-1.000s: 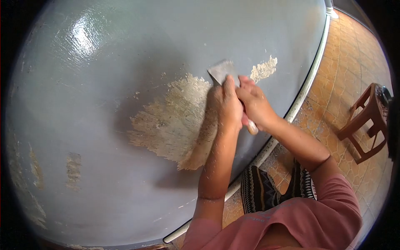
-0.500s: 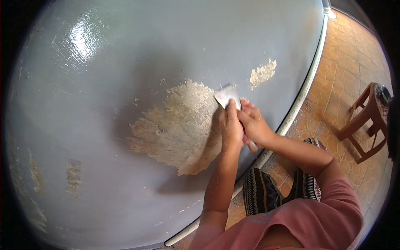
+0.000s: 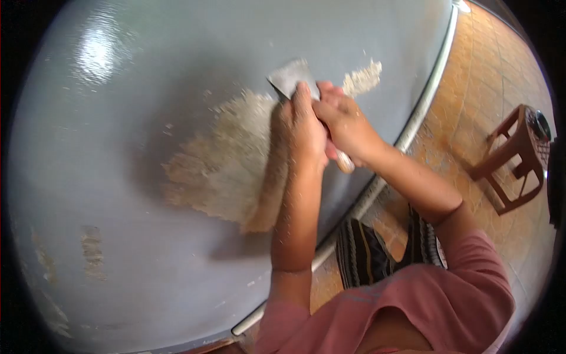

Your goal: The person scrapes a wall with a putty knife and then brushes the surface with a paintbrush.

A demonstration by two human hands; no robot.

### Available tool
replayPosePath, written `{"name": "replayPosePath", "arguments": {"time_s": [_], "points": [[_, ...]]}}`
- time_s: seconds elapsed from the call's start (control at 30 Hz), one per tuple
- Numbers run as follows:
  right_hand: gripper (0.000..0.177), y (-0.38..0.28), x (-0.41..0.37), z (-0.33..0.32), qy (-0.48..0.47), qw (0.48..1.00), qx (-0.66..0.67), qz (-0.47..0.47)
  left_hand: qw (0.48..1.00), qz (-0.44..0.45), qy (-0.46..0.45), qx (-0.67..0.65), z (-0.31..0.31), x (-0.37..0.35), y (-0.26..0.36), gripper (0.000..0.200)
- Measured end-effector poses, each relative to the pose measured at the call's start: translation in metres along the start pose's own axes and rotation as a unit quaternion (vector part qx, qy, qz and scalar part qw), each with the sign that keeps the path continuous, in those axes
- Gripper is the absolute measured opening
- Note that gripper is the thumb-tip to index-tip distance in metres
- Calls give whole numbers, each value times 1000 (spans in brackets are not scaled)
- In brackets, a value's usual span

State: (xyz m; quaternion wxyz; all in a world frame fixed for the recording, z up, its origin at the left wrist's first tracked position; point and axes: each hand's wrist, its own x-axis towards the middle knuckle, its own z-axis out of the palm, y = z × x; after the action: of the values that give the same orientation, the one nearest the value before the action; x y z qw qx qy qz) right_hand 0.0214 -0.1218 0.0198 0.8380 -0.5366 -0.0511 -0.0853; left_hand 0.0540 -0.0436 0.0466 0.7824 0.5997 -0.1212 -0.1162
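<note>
Scraper, two-handed, over grey surface.
Left: narrow worn strip; large bare patch, part-shadowed; left hand and right hand close together, clasping the scraper, blade between the large patch and smaller bare patch; pale edging; tiled floor; brown stool bearing dark round item.

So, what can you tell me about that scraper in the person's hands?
The scraper has a flat, grey, metal-looking blade that widens toward its far edge, and a handle whose pale, rounded end shows between the wrists. The left hand and right hand both grip it, hiding its middle. The blade points to the picture's upper left, over the grey surface; whether it touches, I cannot tell.
</note>
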Motion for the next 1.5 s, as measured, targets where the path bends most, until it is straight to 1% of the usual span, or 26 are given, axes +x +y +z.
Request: {"name": "replayPosePath", "arguments": {"time_s": [0.03,0.13,0.23,0.3,0.37,0.4,0.43,0.47,0.5,0.6,0.63,0.67,0.73,0.77,0.83,0.87,0.97,1.07,1.1,1.17,1.2,1.3,1.33,1.37,1.43,1.5], "points": [[35,0,-4,-2,-23,999,23,10,1000,17,-15,8,0,-3,-4,45],[35,33,-24,2,27,998,13,60,999,-19,32,5,-17,-23,-38,45],[34,29,-14,0,8,998,-35,46,998,-3,54,44,-16,-16,-29,45],[35,5,-2,-3,-23,999,-44,6,1000,9,3,2,0,-3,1,45],[35,-13,4,-4,-32,998,-24,-41,999,14,-33,11,4,7,8,44],[34,-12,-3,-6,-12,995,-94,-42,1000,-8,-10,11,4,1,3,42],[32,10,-8,-9,-4,987,-128,-99,1000,-23,12,10,2,-8,-10,40],[32,22,-18,-2,25,997,-67,-24,998,-29,54,-12,-7,-14,-31,40],[32,28,-23,3,53,997,-5,55,997,-44,63,-20,-11,-25,-36,42],[34,31,-16,-4,0,998,-28,61,998,-48,37,-31,-12,-22,-29,44],[34,23,-13,-6,-7,998,-1,56,997,-43,25,-57,-4,-16,-20,45],[34,9,-5,-7,-15,999,24,46,1000,-9,10,-27,0,-7,-13,42],[36,-2,-2,-11,-36,998,40,21,1000,-14,9,-26,5,-8,-9,44],[36,2,-7,-10,-14,999,16,29,1000,-16,10,-24,7,-10,-9,45],[37,22,-24,-5,27,998,-31,45,996,-51,59,-43,-5,-24,-35,44],[36,35,-31,-3,25,996,4,85,996,-62,52,-26,-17,-26,-49,44],[35,36,-25,-2,22,997,-16,68,997,-76,26,-10,-22,-22,-43,41],[37,28,-18,-10,-15,996,43,82,996,-89,13,-28,-7,-19,-24,41],[38,26,-18,-12,-27,994,62,86,996,-79,28,-28,-8,-23,-30,41],[37,53,-23,-11,-20,999,1,49,997,-50,53,-23,-18,-26,-47,42],[37,56,-23,-9,-10,999,-19,24,997,-69,41,-13,-22,-28,-45,44],[35,51,-13,-2,34,996,-66,-50,997,-23,53,53,-17,-21,-32,41],[36,20,-13,1,22,999,-21,27,999,-12,36,38,-12,-12,-22,42],[36,16,-14,0,7,1000,-2,22,999,1,14,31,-5,-7,-10,41],[36,5,-6,-4,-29,999,36,-5,999,-26,-3,36,5,-12,5,40],[35,16,-23,-2,17,1000,-3,18,999,-28,26,-1,-12,-12,-33,39]]}}
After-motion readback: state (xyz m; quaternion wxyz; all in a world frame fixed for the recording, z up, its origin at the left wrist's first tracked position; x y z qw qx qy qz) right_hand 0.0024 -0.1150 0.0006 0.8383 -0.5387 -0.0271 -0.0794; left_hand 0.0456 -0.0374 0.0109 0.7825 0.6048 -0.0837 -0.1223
